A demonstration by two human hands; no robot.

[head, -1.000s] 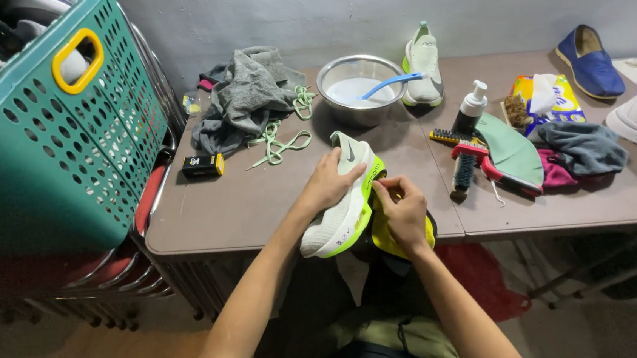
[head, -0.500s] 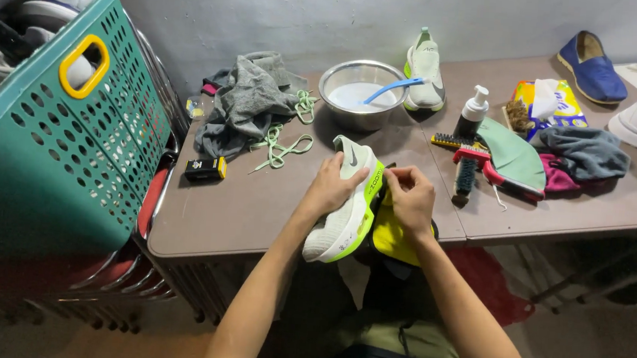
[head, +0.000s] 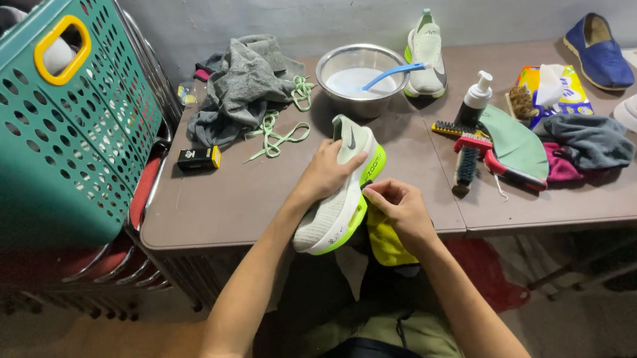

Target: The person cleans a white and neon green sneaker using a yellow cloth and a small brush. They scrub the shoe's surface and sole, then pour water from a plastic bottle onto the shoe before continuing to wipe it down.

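The left hand (head: pixel 328 174) clamps a pale-green mesh running shoe (head: pixel 339 192) on its side at the brown surface (head: pixel 233 203) edge, exposing the sole rim to the right hand (head: pixel 399 208), which pinches a yellow cloth (head: pixel 388 241).

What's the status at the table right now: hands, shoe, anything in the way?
Left hand grips pale green shoe. Right hand presses yellow cloth at its sole. Nothing blocking.

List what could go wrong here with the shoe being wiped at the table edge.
The shoe overhangs the table edge, gripped only by the left hand; it might slip and fall. The right hand presses a yellow cloth on the sole; a hard push could twist it loose. The bowl just behind could get bumped and spill.
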